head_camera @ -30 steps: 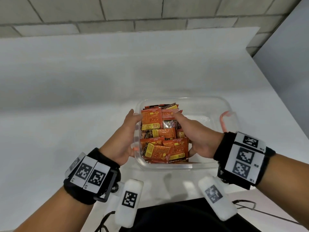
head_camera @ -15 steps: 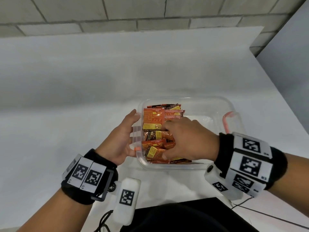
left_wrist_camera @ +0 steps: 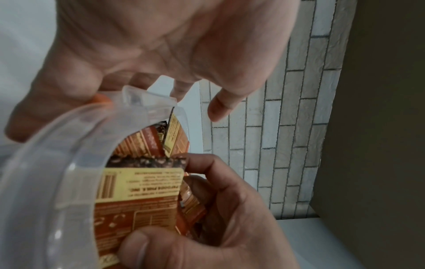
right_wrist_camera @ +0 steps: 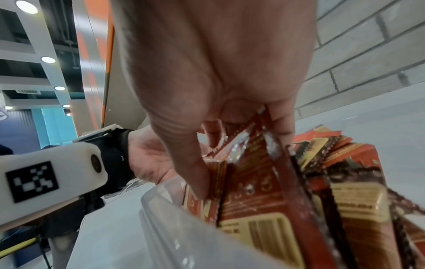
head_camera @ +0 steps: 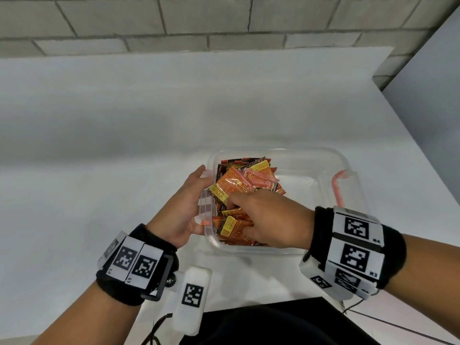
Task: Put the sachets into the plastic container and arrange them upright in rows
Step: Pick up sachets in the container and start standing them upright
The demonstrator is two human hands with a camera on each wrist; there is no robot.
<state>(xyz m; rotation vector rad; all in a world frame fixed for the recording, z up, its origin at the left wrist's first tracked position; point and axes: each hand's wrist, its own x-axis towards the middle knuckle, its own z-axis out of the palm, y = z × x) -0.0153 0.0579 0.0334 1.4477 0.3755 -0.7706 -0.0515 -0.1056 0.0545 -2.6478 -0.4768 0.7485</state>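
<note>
A clear plastic container [head_camera: 311,155] sits on the white table, its left half packed with orange and brown sachets [head_camera: 239,185], mostly on edge, the rear ones leaning. My left hand [head_camera: 196,197] cups the container's left wall, with the side latch in its palm; in the left wrist view its thumb [left_wrist_camera: 220,107] hovers free above the rim. My right hand [head_camera: 239,217] reaches into the container's front left part. It pinches a bunch of sachets [right_wrist_camera: 253,200] between thumb [left_wrist_camera: 138,245] and fingers.
The container's right half holds nothing; a pink latch [head_camera: 337,190] hangs on its right wall. White table [head_camera: 124,145] spreads to the left and behind. A block wall [head_camera: 224,21] closes the back, a grey panel [head_camera: 435,95] the right.
My right hand moved left from beside the sachets onto them and took hold of a bunch. My left hand slid off the rear sachet to the outer wall. Rear sachets now lean.
</note>
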